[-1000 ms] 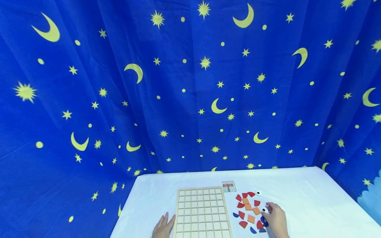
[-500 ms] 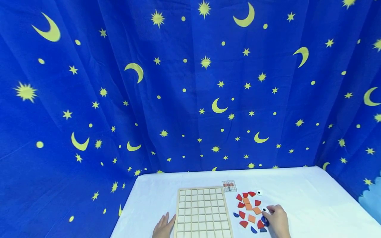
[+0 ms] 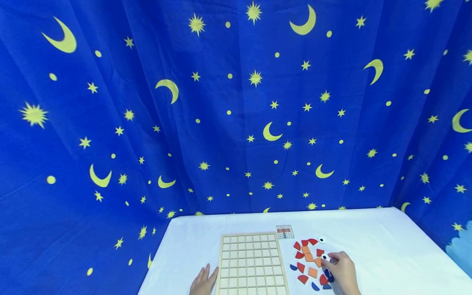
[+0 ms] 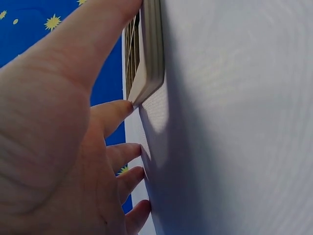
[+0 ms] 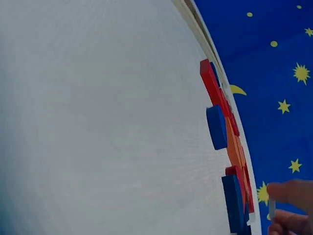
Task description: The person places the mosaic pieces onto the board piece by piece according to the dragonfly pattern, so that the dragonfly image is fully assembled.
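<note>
My right hand [image 3: 343,271] pinches a white round eye piece [image 3: 324,257] with a black dot between thumb and fingers. In the right wrist view the thin white eye piece [image 5: 272,207] shows edge-on between the fingertips, raised off the cloth. Under and beside this hand lie orange squares [image 3: 312,272], red quarter-circle pieces [image 3: 302,279] and blue half-round pieces [image 3: 315,286]. With fingers stretched out, my left hand [image 3: 201,282] rests at the left edge of the wooden grid board [image 3: 250,262]. The left wrist view shows its thumb and index finger at the board's frame [image 4: 152,54].
A second white eye piece [image 3: 322,240] lies at the far end of the loose pieces. Behind the board's right corner is a small printed pattern card [image 3: 284,232]. A white cloth covers the table [image 3: 398,254]; a blue star-and-moon curtain [image 3: 221,135] hangs behind it.
My right hand has picked up the white eye piece and shifted it slightly left and away, over an orange square's edge. The left hand stays beside the board.
</note>
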The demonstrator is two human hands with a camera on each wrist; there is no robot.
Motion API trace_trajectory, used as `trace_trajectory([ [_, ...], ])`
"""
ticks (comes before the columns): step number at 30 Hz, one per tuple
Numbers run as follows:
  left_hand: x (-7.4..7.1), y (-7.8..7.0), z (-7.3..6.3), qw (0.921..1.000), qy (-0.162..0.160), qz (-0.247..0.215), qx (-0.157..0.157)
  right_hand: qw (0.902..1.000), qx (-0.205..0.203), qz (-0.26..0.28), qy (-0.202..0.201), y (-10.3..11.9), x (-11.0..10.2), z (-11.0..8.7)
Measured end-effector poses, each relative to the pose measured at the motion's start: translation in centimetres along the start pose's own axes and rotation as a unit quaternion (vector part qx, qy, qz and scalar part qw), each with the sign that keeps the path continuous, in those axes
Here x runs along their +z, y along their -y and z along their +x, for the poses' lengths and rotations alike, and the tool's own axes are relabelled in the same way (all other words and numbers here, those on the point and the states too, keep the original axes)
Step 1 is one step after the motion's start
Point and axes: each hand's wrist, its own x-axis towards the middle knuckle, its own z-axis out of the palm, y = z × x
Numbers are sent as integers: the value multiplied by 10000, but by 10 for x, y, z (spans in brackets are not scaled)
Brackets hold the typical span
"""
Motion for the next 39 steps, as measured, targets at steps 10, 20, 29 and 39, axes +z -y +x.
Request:
trace_trajectory([
  [10,-1,-2,-3,9999,-66,-59,50,10000,-60,21,-46,27,-1,1],
  [20,0,-1,-4,9999,-117,-31,81,9980,-488,258,-292,46,4,1],
  [29,-1,-2,-3,9998,-162,-19,92,9983,-510,205,-207,59,11,1],
  [39,1,0,-3,9999,-128,-81,63,9969,-701,280,-225,67,19,-1],
])
